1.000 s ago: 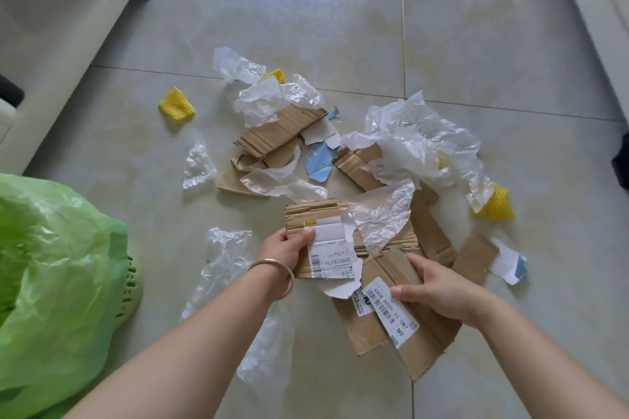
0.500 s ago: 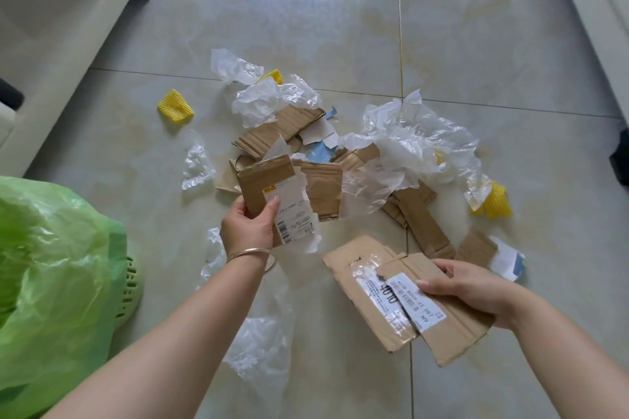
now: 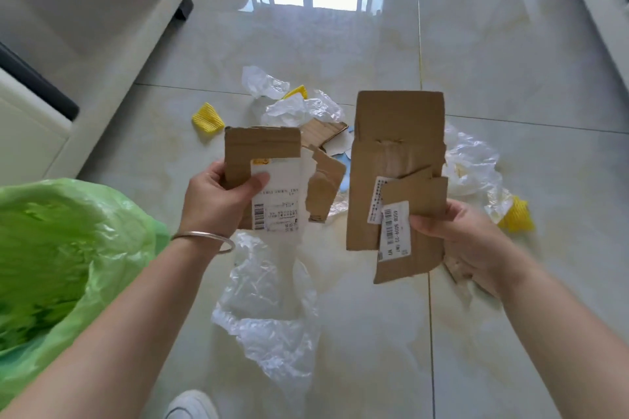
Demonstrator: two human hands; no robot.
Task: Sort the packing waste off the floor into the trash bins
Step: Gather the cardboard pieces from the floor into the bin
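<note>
My left hand (image 3: 221, 196) grips a torn brown cardboard piece with a white shipping label (image 3: 262, 153), held upright above the floor. My right hand (image 3: 456, 235) grips a taller stack of brown cardboard pieces with barcode labels (image 3: 398, 146), also raised. A bin lined with a green plastic bag (image 3: 68, 248) stands at the left, beside my left forearm. More waste lies on the tiled floor behind and below the held pieces: cardboard scraps (image 3: 323, 131), crumpled clear plastic (image 3: 296, 109), a clear plastic sheet (image 3: 272, 316) and yellow foam nets (image 3: 207, 119).
White furniture (image 3: 112, 71) runs along the left, with a dark foot at its far end. A white baseboard edges the right side. Another yellow net (image 3: 517, 216) and clear plastic (image 3: 473, 163) lie right of the pile. My white shoe (image 3: 192, 406) shows at the bottom.
Both hands have lifted their cardboard pieces off the floor and turned them upright. The view has risen and pulled back, and the green-lined bin now sits closer at the left.
</note>
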